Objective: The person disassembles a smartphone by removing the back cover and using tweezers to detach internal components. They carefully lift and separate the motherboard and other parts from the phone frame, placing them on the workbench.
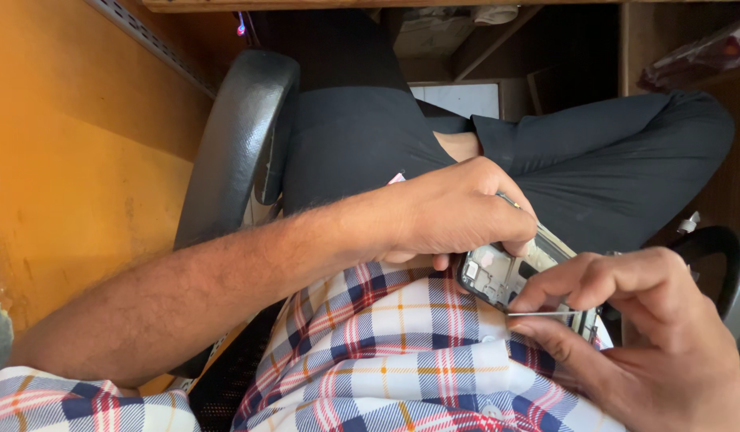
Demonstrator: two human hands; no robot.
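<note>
Left hand [458, 216] curled over top end of opened phone [506, 276], fingers closed on its edge; fingertips hidden behind device. Phone lies tilted against plaid shirt [402, 344] at waist, back cover off, inner parts exposed but too small to make out; lower end covered by right hand [650, 336]. Right thumb and forefinger pinch thin metal pin [542, 314], tip pointing at phone's interior. Chair armrest [238, 136] beside left forearm. Right wrist cut off by frame edge.
</note>
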